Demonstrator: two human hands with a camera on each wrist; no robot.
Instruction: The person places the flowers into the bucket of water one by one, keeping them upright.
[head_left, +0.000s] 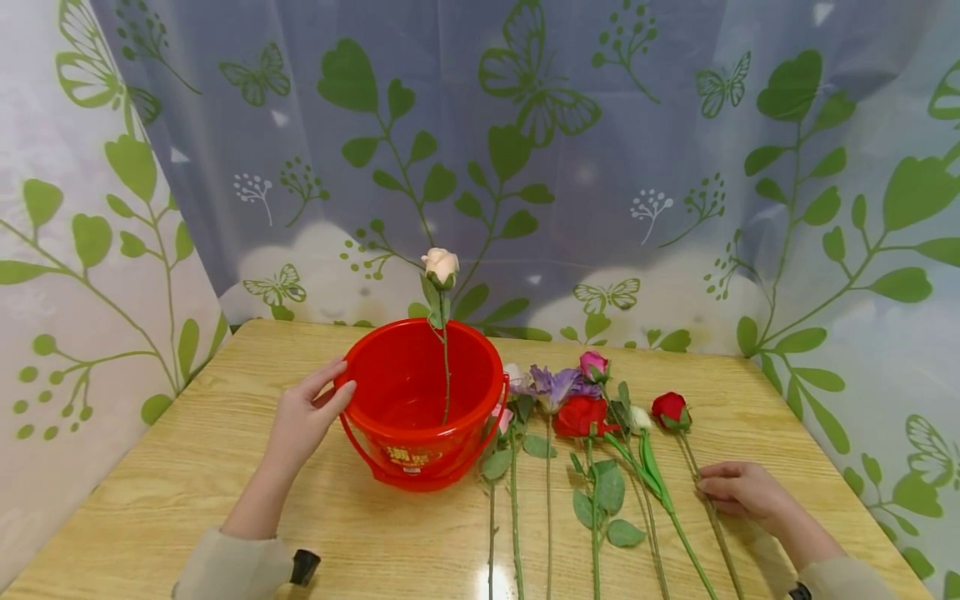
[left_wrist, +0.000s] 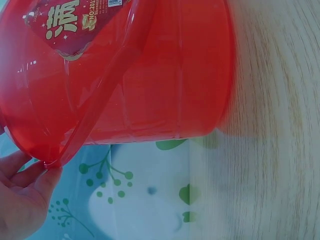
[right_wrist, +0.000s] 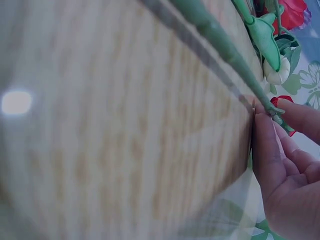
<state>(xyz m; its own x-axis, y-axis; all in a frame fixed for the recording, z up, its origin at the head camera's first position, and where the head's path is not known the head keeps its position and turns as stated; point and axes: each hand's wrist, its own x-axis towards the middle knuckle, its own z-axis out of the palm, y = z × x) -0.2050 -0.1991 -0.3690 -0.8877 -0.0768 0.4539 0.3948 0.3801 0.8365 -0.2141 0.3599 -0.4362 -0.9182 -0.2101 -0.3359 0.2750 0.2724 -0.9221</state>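
A red plastic bucket point(head_left: 420, 467) stands on the table, and one cream rose point(head_left: 440, 267) rises out of it, its stem leaning inside. My left hand point(head_left: 303, 412) holds the bucket's left rim; in the left wrist view its fingers pinch the spot where the handle joins. At the right, a red rose point(head_left: 670, 410) lies on the table with its bloom pointing away from me. The thumb and fingers of my right hand point(head_left: 742, 492) pinch its stem partway down. The right wrist view shows that green stem point(right_wrist: 225, 47) close up, just above the wood.
Several artificial flowers lie side by side between bucket and right hand: a large red bloom point(head_left: 581, 417), a purple one point(head_left: 553, 385), a magenta rose point(head_left: 593, 365) and a white tulip point(head_left: 640, 419). A leaf-patterned curtain point(head_left: 525, 208) hangs behind the wooden table point(head_left: 195, 467).
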